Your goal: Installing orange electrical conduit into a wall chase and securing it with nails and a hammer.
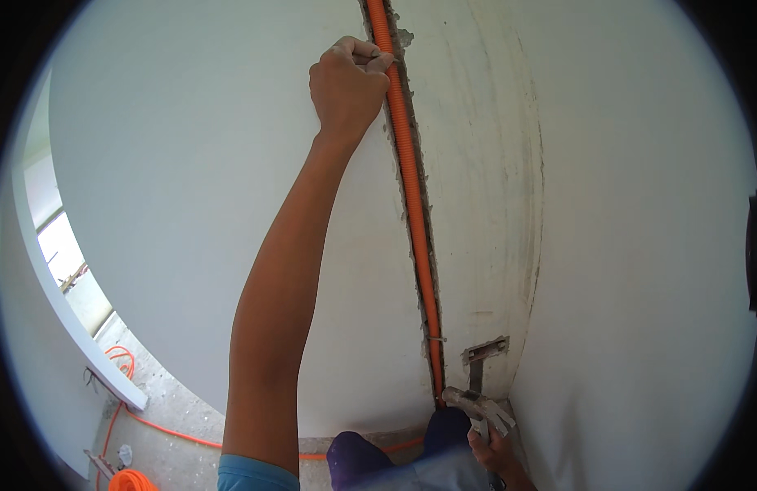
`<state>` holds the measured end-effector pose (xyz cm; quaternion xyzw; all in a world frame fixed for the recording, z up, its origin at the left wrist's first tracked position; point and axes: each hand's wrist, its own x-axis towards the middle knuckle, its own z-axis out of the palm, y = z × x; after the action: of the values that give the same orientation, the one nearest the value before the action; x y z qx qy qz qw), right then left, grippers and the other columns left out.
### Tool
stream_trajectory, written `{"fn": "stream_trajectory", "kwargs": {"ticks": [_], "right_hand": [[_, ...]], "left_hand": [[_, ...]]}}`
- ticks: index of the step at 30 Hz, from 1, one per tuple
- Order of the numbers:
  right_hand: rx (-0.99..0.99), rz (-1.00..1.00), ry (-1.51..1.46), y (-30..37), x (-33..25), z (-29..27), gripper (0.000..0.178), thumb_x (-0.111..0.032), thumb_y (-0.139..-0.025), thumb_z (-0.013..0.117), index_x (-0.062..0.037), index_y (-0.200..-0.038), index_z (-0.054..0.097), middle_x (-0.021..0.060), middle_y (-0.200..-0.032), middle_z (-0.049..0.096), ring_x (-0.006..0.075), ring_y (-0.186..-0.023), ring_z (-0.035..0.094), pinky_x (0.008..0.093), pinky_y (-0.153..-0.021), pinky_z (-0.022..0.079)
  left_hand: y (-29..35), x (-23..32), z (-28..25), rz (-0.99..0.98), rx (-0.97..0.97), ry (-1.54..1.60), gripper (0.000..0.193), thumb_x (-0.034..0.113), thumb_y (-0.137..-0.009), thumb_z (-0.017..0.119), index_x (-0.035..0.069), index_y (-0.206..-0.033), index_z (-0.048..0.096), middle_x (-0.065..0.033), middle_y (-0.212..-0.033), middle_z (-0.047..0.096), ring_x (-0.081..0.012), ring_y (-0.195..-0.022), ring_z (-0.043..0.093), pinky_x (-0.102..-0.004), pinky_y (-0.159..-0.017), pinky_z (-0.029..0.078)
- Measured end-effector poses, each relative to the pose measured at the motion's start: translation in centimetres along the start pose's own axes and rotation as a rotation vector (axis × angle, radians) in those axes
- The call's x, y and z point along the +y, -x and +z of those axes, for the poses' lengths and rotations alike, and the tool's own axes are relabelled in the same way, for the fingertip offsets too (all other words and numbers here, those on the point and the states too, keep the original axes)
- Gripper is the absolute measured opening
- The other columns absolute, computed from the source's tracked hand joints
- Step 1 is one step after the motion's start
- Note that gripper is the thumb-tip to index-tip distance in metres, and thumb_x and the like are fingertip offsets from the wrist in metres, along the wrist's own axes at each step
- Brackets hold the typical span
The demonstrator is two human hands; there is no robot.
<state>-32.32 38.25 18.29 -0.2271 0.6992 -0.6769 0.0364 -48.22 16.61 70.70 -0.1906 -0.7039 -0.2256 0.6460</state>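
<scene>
An orange corrugated conduit (407,164) runs down a narrow groove chiselled in the white wall. My left hand (350,86) is raised to its upper part, thumb and fingers pinched together against the pipe. What they pinch is too small to make out. Low on the right, my right hand (495,457) grips a claw hammer (477,405) by its handle, with the head up. Lower on the conduit, a thin nail-like piece (437,338) lies across it.
A cut recess (486,350) opens in the wall right of the groove. Orange conduit also runs across the floor (174,431), with a coil (131,480) at lower left. A side wall (640,245) closes the right. My knees (358,462) are bent below.
</scene>
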Motion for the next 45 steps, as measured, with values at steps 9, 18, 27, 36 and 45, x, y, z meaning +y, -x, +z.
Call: {"fn": "stream_trajectory", "kwargs": {"ticks": [9,18,27,36,45], "right_hand": [[0.075,0.045,-0.029,-1.1,-2.1,-0.5,0.024,-0.03,-0.093,0.06,-0.0069,-0.095,0.056,-0.0023,-0.067,0.052,0.0071,-0.058,0.049,0.0256,-0.053,0.041],[0.177,-0.074,0.117,0.5,-3.4,-1.6,0.027,-0.028,-0.091,0.061,-0.0036,-0.102,0.059,0.002,-0.074,0.056,0.0135,-0.065,0.054,0.0316,-0.063,0.046],[0.164,-0.038,0.112,0.0,-5.0,-1.9,0.03,-0.021,-0.088,0.065,-0.0015,-0.11,0.061,0.0081,-0.096,0.063,0.0183,-0.087,0.059,0.034,-0.079,0.048],[0.148,-0.03,0.041,0.5,-4.1,-1.1,0.027,-0.023,-0.089,0.066,-0.0003,-0.105,0.064,0.0085,-0.09,0.066,0.0165,-0.083,0.062,0.0322,-0.072,0.051],[0.11,-0.07,0.078,0.9,-2.8,-1.7,0.024,-0.021,-0.089,0.065,-0.0007,-0.102,0.064,0.0075,-0.087,0.065,0.0156,-0.079,0.062,0.0303,-0.069,0.05]], "left_hand": [[-0.3,-0.3,1.1,0.198,0.132,-0.322,0.017,0.017,-0.08,0.072,0.003,-0.079,0.063,-0.0164,-0.075,0.068,-0.034,-0.072,0.067,-0.0417,-0.066,0.052],[1.7,2.9,-4.7,0.238,-0.265,-0.08,0.007,0.004,-0.079,0.071,0.0,-0.082,0.066,-0.0117,-0.076,0.07,-0.0171,-0.074,0.067,-0.0321,-0.067,0.052],[0.9,0.0,-2.8,0.497,-0.637,-0.327,0.018,0.008,-0.083,0.066,0.008,-0.1,0.072,-0.0091,-0.083,0.072,-0.0247,-0.074,0.067,-0.0368,-0.072,0.053],[0.3,-1.9,-1.4,0.577,-0.657,-0.376,0.021,0.004,-0.085,0.067,0.004,-0.106,0.067,-0.0089,-0.087,0.073,-0.0187,-0.078,0.07,-0.0296,-0.07,0.054],[0.2,-2.0,-1.5,0.416,-0.646,-0.181,0.013,0.002,-0.087,0.066,0.002,-0.099,0.065,-0.007,-0.089,0.073,-0.016,-0.085,0.071,-0.0276,-0.075,0.055]]}}
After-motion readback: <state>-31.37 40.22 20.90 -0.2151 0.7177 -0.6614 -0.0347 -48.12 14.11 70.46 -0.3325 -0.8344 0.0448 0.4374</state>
